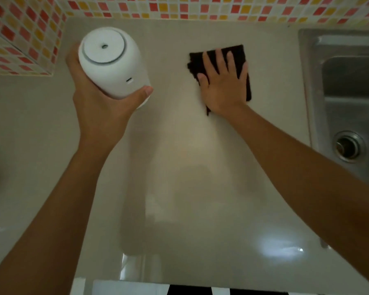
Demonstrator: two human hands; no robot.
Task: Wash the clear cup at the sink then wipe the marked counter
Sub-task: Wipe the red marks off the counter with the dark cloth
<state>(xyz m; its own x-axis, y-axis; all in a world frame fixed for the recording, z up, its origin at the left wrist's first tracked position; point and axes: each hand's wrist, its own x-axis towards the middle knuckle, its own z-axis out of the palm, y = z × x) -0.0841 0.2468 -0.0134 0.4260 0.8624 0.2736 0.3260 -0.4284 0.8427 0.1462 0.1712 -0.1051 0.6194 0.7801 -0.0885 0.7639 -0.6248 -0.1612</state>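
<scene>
My right hand (222,81) lies flat with fingers spread on a dark folded cloth (241,56), pressing it onto the pale glossy counter (179,145) near the back wall. My left hand (98,103) grips a white rounded appliance (113,62) with a round lid and a small hole on top, holding it at the back left of the counter. Whether its base touches the counter is hidden. No clear cup is in view.
A steel sink (345,86) with its drain (348,146) sits at the right edge. A mosaic wall of red, orange and cream tiles (179,7) runs along the back and the left corner. The counter's front edge is at the bottom.
</scene>
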